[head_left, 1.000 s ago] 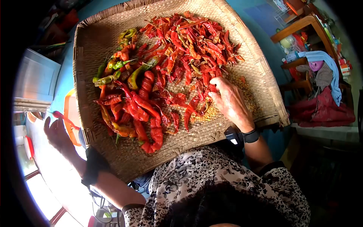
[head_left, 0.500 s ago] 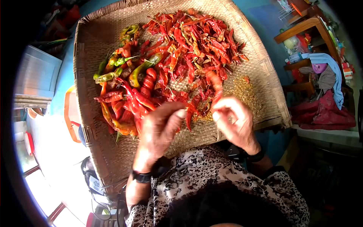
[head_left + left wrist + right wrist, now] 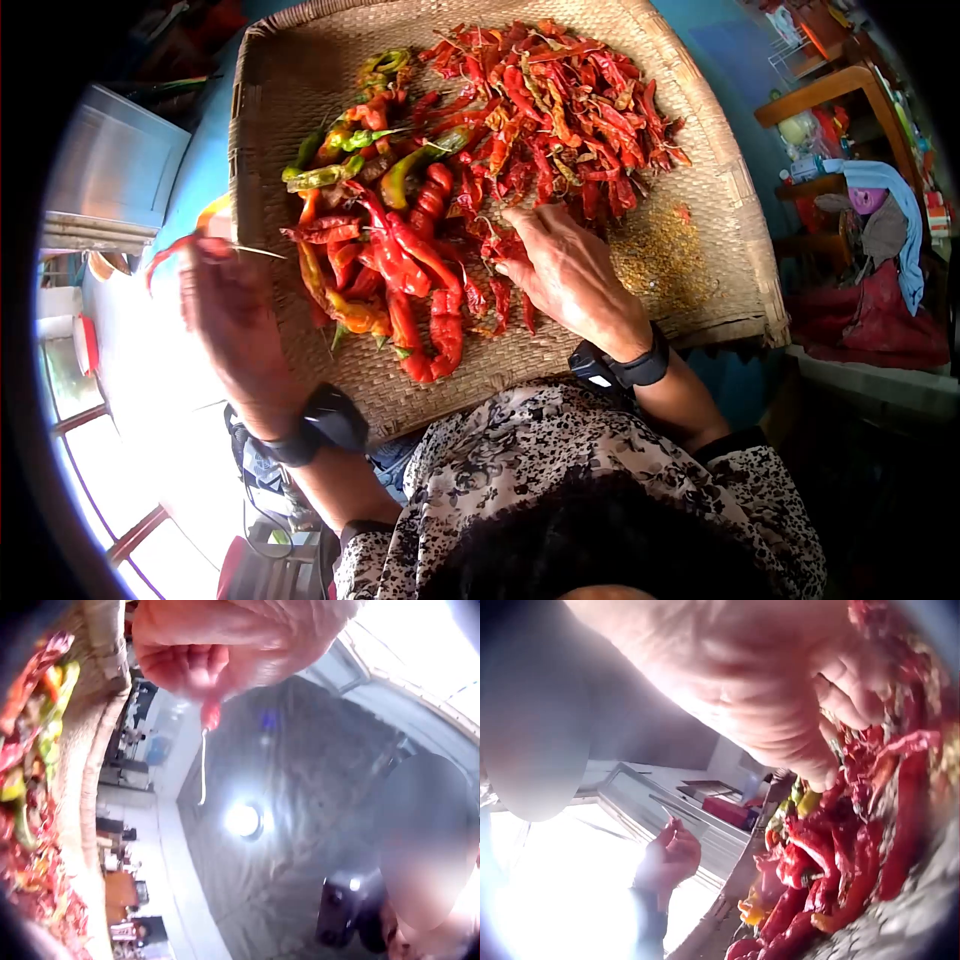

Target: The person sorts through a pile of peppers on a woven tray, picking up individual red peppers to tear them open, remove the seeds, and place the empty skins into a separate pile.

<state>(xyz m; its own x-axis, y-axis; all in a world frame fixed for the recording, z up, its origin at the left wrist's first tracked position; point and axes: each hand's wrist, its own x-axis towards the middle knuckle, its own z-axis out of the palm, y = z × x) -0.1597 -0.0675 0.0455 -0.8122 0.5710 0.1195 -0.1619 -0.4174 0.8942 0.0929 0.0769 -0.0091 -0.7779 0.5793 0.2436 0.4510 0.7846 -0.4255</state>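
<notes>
My left hand (image 3: 235, 320) is beyond the tray's left rim and pinches a red chili pepper (image 3: 165, 260). The pepper's thin pale stem (image 3: 203, 769) hangs from it in the left wrist view. Over the middle of the woven tray (image 3: 735, 240), my right hand (image 3: 580, 275) reaches down among dried red chilies (image 3: 495, 240). Its thumb and forefinger are parted, with chilies between and under them. Plump, wrinkled red peppers (image 3: 405, 265) lie to its left, with several green ones (image 3: 405, 180) behind. A large heap of dried chilies (image 3: 570, 90) fills the back right.
Loose yellow seeds (image 3: 670, 250) lie to the right in the tray. The tray's front edge is close against the person's patterned shirt (image 3: 520, 440). A pale cabinet (image 3: 125, 155) stands at left; clothes (image 3: 880, 310) are piled at far right.
Half a second ago both hands were close together over the tray's front, a chili at the right one. Since then the left has swung out left with a chili; the right has returned to the heap.
</notes>
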